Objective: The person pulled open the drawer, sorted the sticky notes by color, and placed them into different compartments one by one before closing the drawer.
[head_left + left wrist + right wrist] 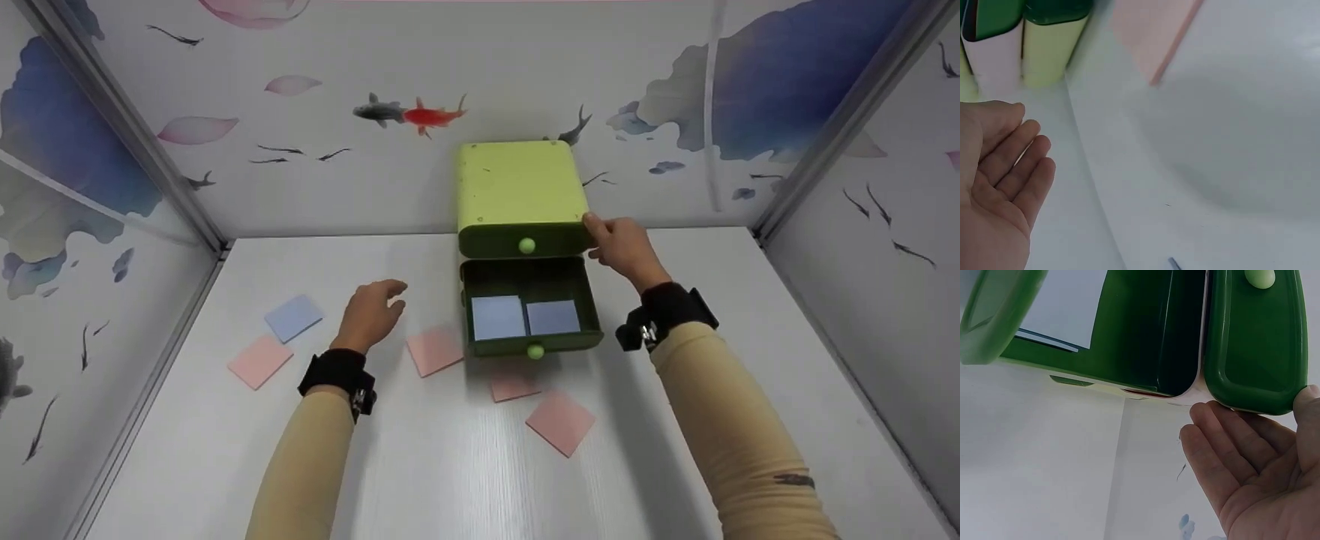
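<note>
A green two-drawer desktop box (521,184) stands against the back wall, its upper drawer (491,241) closed and its lower drawer (536,345) pulled out. Two blue sticky note pads, a lighter one (499,318) and a darker one (553,317), lie side by side in the lower drawer. My right hand (626,247) holds the box's right side at the upper drawer; in the right wrist view the thumb and fingers (1224,444) span its rounded end. My left hand (371,311), fingers loosely bent and holding nothing, hovers left of the box near a pink sticky note pad (435,351).
Two more pink pads lie before the drawer, one (515,388) partly under its front, another (561,423) nearer me. At left, a blue pad (294,318) and a pink pad (260,361) lie on the white table (450,480). Printed walls (337,187) enclose the back and sides.
</note>
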Demonstrator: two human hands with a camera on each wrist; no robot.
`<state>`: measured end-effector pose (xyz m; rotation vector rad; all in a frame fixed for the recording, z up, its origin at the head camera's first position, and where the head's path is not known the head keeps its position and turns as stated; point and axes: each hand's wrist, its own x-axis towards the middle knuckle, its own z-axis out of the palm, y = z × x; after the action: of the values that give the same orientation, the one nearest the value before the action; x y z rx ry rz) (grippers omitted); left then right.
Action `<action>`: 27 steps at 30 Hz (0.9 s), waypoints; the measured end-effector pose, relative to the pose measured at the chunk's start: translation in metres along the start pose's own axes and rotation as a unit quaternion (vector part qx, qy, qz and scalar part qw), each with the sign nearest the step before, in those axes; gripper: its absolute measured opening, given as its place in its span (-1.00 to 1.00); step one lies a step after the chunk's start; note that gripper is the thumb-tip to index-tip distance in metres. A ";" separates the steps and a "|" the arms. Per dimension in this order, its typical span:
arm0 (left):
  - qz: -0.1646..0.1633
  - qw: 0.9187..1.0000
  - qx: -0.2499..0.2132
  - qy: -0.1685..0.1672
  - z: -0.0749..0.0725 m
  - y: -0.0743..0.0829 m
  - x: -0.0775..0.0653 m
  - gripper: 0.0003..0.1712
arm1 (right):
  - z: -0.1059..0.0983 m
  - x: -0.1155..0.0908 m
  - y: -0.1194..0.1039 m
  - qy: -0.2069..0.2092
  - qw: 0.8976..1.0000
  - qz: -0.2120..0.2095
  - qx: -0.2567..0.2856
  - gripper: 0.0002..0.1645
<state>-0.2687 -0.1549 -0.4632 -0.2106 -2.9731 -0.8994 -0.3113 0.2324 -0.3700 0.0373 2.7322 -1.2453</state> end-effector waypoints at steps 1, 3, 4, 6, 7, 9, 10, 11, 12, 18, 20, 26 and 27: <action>-0.019 1.000 0.002 0.000 0.001 -0.007 -0.002 -0.57 | 0.000 0.000 -0.001 0.002 1.000 0.000 0.000 -0.13; -0.057 0.998 0.008 -0.006 0.002 -0.022 -0.005 -0.51 | -0.001 0.000 -0.002 0.002 1.000 0.002 0.000 -0.14; -0.074 0.997 0.010 -0.008 0.002 -0.030 -0.006 -0.48 | -0.001 0.000 -0.003 0.002 1.000 0.003 0.001 -0.14; -0.098 0.995 0.012 -0.014 0.002 -0.043 -0.009 -0.45 | -0.002 0.000 -0.003 0.002 1.000 0.004 0.002 -0.14; -0.105 0.994 0.014 -0.017 0.002 -0.048 -0.010 -0.43 | -0.002 0.001 -0.003 0.002 1.000 0.003 0.002 -0.14; -0.118 0.993 0.017 -0.023 0.002 -0.058 -0.014 -0.41 | -0.002 0.001 -0.003 0.003 1.000 0.002 0.004 -0.14; -0.120 0.992 0.023 -0.022 0.002 -0.061 -0.016 -0.40 | -0.002 0.001 -0.002 0.005 1.000 0.000 0.003 -0.14; -0.123 0.992 0.030 -0.023 0.001 -0.065 -0.018 -0.39 | -0.002 0.001 -0.002 0.006 1.000 -0.002 0.002 -0.14; -0.124 0.991 0.039 -0.023 0.001 -0.068 -0.020 -0.37 | -0.002 0.001 -0.002 0.006 1.000 -0.004 0.004 -0.14; -0.141 0.988 0.065 -0.026 0.001 -0.084 -0.032 -0.26 | 0.000 0.001 0.000 0.010 1.000 -0.002 0.007 -0.16; -0.144 0.988 0.060 -0.024 0.001 -0.088 -0.034 -0.23 | 0.001 0.001 0.001 0.010 1.000 0.000 0.005 -0.16; -0.133 0.988 0.075 -0.023 -0.001 -0.093 -0.035 -0.25 | 0.002 0.002 0.002 0.015 1.000 0.005 0.008 -0.19; -0.126 0.988 0.081 -0.021 -0.001 -0.092 -0.034 -0.27 | 0.002 0.002 0.002 0.015 1.000 0.004 0.008 -0.19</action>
<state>-0.2474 -0.2353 -0.5153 0.1573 -3.1420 -0.6705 -0.3129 0.2327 -0.3731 0.0688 2.7454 -1.2737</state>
